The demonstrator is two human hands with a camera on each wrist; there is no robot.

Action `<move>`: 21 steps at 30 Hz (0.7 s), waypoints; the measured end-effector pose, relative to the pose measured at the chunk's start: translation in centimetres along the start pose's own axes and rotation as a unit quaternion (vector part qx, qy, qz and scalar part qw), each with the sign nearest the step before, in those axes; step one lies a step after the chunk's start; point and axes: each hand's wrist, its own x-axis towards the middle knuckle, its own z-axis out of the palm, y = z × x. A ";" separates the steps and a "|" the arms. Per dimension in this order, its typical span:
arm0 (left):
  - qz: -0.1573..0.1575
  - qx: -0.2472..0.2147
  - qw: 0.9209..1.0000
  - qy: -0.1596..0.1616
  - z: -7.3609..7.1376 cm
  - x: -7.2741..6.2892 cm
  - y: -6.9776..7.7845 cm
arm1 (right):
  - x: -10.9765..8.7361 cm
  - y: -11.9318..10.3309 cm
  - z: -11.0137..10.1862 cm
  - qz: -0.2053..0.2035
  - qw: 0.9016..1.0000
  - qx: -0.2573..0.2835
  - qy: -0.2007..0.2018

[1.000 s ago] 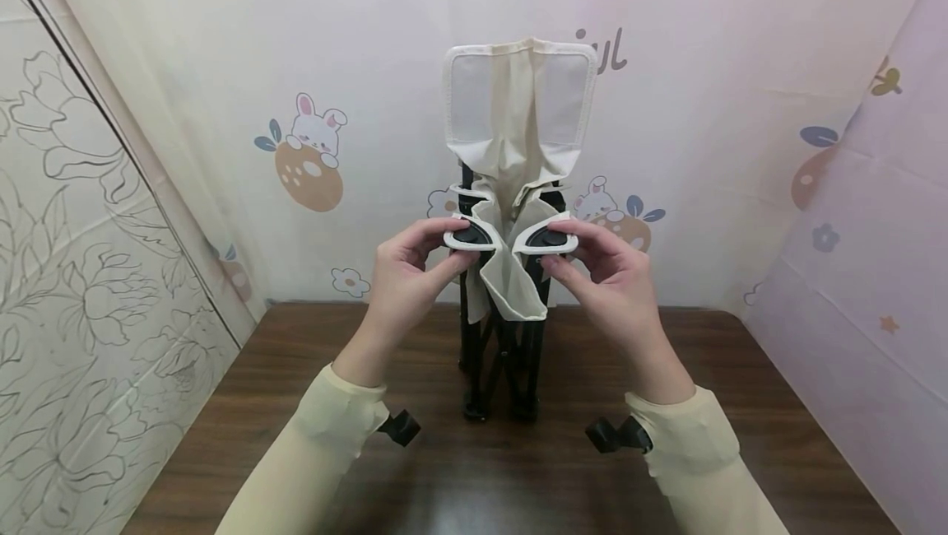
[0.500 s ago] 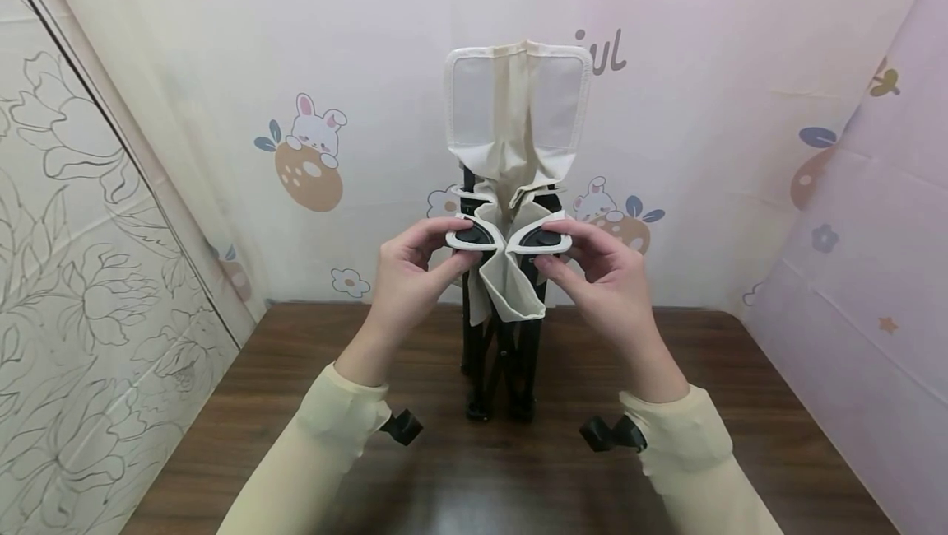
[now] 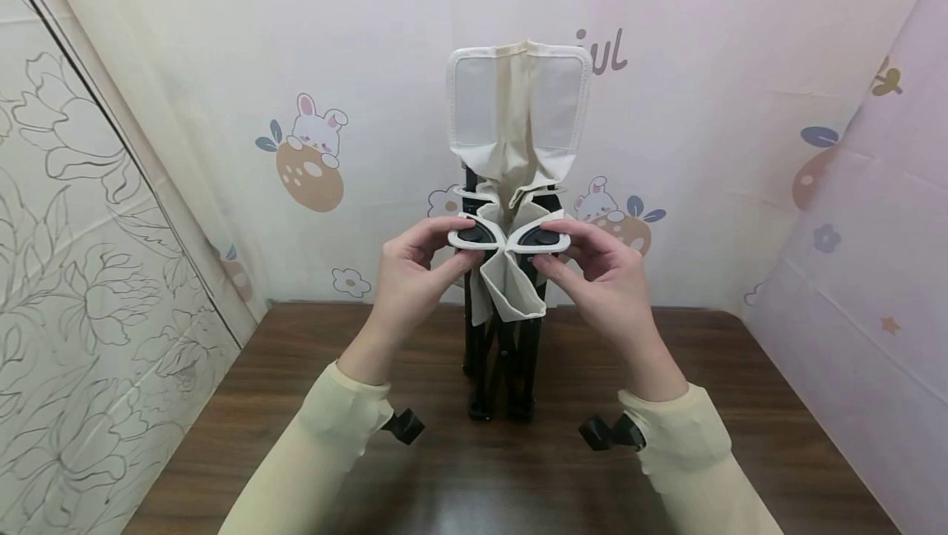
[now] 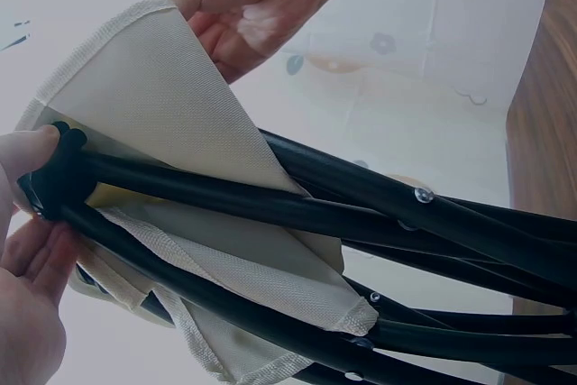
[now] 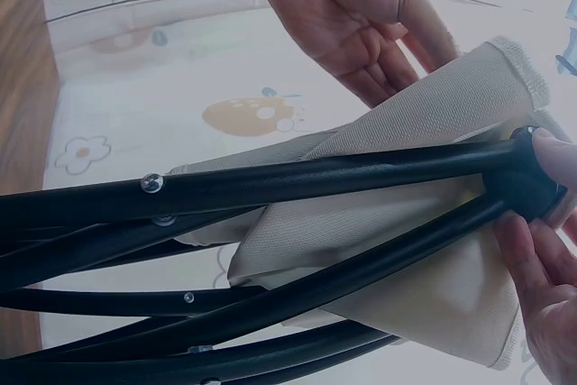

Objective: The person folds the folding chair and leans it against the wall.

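Cream cloth (image 3: pixel 513 115) on a black folding frame (image 3: pixel 529 350), upright mid-scene on the wooden table (image 3: pixel 585 370); pinches the near left corner (image 3: pixel 477 235) between thumb and fingers of the left hand (image 3: pixel 407 280); pinches the near right corner (image 3: pixel 535 236) likewise with the right hand (image 3: pixel 611 284); rises before a printed curtain (image 3: pixel 704 148).
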 end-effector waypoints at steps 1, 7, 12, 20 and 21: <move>0.000 -0.002 1.000 0.000 0.0 0.0 0.0 | 0.0 0.0 0.0 0.000 1.000 -0.001 0.000; 0.003 -0.010 1.000 -0.001 0.1 0.1 0.0 | 0.1 0.0 0.0 0.000 1.000 -0.009 -0.004; 0.006 -0.013 1.000 0.000 0.3 0.1 0.0 | 0.2 0.0 0.0 0.001 1.000 -0.011 -0.008; 0.002 -0.016 1.000 0.001 0.5 0.2 -0.1 | 0.3 0.1 0.0 0.004 1.000 0.000 -0.014; 0.000 -0.017 1.000 0.001 0.5 0.1 -0.1 | 0.3 0.1 0.0 0.005 1.000 0.001 -0.015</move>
